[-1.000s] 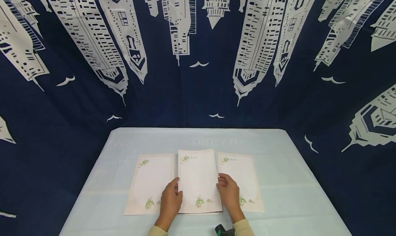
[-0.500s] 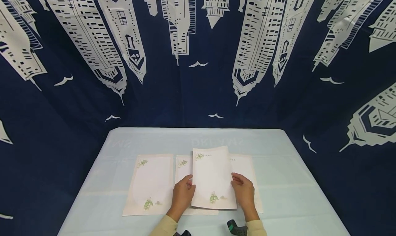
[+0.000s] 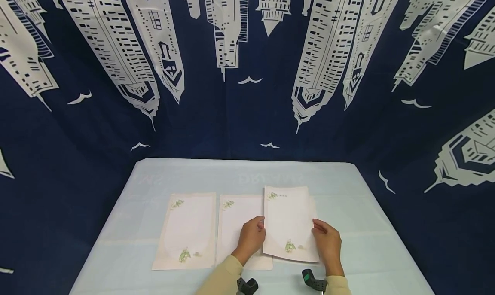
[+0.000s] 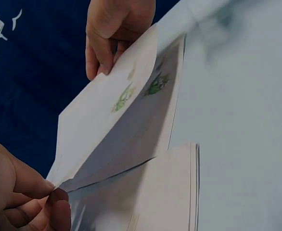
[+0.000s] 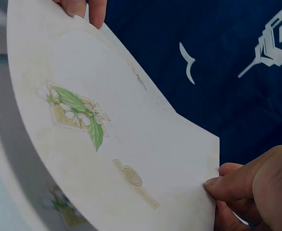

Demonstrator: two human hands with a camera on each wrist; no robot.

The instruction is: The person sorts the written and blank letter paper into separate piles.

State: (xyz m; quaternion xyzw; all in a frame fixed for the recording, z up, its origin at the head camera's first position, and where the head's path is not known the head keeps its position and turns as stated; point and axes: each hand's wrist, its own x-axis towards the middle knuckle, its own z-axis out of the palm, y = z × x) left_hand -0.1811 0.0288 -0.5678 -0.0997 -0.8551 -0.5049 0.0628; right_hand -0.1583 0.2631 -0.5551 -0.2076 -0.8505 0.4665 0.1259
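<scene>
- My left hand (image 3: 251, 237) sits low in the middle of the head view, fingers curled, pinching the left edge of a sheet of paper (image 3: 290, 222) between thumb and fingertips.
- My right hand (image 3: 328, 243) is lower right of centre, pinching the same sheet at its right edge, thumb on top.
- The two hands are apart, one on each long side of the sheet, with both forearms coming up from the bottom edge of the frame in pale sleeves.
- The sheet is lifted off the desk (image 3: 154, 174); in the left wrist view it (image 4: 112, 125) hangs clear above another sheet, and my left fingers (image 4: 40, 202) clamp its near corner at the lower left.
- In the right wrist view the sheet (image 5: 107, 144) bows across the frame, its green leaf print facing the camera, my right fingertips (image 5: 227, 185) gripping it at the lower right.
- It hovers over the right-hand stack (image 3: 314, 209), of which only a sliver shows at its right edge.
- A middle stack (image 3: 236, 222) lies just left of my left hand, partly under it.
- A left stack (image 3: 187, 230) lies beside that one, a narrow gap between them.
- A dark blue cloth with white skyscrapers (image 3: 232, 93) fills the upper part of the frame.
</scene>
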